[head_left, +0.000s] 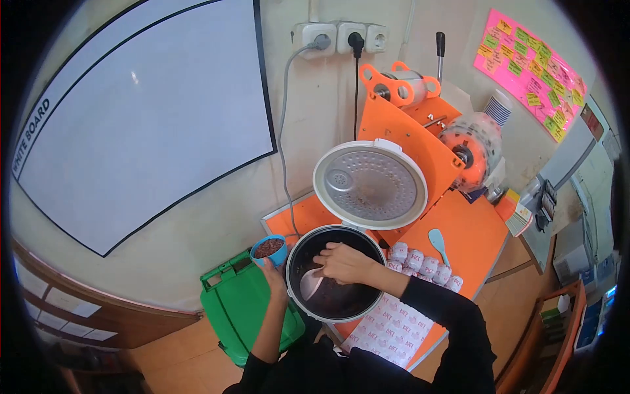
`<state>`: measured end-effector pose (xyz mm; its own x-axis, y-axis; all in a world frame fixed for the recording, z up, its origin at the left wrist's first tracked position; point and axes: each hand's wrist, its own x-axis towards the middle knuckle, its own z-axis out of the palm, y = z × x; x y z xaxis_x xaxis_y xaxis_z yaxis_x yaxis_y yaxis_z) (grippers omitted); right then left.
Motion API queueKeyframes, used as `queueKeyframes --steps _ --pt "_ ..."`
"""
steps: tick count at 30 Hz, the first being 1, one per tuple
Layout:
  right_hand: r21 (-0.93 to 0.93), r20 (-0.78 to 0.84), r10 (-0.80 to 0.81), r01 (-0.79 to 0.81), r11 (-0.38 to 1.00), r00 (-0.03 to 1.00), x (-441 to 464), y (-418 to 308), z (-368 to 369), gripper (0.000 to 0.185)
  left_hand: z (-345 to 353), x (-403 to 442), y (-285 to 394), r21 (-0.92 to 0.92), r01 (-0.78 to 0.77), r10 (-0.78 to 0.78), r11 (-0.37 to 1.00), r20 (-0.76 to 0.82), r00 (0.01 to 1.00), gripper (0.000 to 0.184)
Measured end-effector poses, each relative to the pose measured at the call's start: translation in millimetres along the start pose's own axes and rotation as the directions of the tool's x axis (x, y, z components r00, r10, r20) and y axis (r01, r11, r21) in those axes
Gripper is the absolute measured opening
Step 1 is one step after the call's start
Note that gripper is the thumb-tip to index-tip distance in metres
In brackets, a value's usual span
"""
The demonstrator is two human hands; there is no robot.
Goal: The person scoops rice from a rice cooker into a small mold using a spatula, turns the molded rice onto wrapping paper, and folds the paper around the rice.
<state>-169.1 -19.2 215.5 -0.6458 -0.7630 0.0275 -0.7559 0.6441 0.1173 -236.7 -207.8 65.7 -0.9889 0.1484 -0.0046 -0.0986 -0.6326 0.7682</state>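
My left hand point(273, 278) is closed around a small blue cup point(279, 255), filled with dark reddish-brown rice point(268, 247), just left of the rice cooker's rim. Inside the open rice cooker point(291, 289), my right hand point(348, 264) grips a pale rice paddle point(310, 284) whose blade slants down to the left. The pot's inside is black, and dark contents lie low in it, partly covered by my right hand and forearm. Behind the pot, the cooker's lid point(369, 185) stands raised, with water drops on its metal inner face.
Several wrapped rice balls point(429, 266) and a light blue spatula point(437, 241) lie right of the cooker on the orange table point(467, 226). Printed wrapping paper point(388, 331) lies in front. An orange sealing machine point(407, 134) stands behind; a green bin point(239, 308) is at lower left.
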Motion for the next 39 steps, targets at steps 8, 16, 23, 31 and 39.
queueKeyframes --steps 8,16,23,31,39 --pt "-0.004 0.206 0.228 -0.232 0.973 0.952 19.6 -9.3 23.4 0.021 16.8 -5.9 12.5 0.025 -0.044 0.045 0.999 -0.039 0.998 0.089" --pt "-0.119 -0.021 0.515 -0.513 0.85 0.857 20.6 13.4 7.8 0.009 3.4 -3.3 5.7 -0.142 0.028 -0.03 0.99 -0.006 1.0 0.081" --pt "0.048 0.225 0.265 -0.283 0.958 0.938 38.7 -30.1 1.1 0.009 26.5 -7.5 20.7 -0.043 -0.069 0.064 0.997 -0.105 0.992 0.075" --pt "-0.076 0.073 0.515 -0.51 0.857 0.854 33.7 16.3 12.6 0.008 27.8 -8.4 21.4 -0.091 -0.057 0.048 0.994 -0.101 0.994 0.075" --pt "-0.112 0.292 0.285 -0.263 0.958 0.913 0.2 -45.9 0.6 0.013 24.0 -8.5 20.7 -0.149 -0.036 0.025 0.988 -0.077 0.997 0.083"
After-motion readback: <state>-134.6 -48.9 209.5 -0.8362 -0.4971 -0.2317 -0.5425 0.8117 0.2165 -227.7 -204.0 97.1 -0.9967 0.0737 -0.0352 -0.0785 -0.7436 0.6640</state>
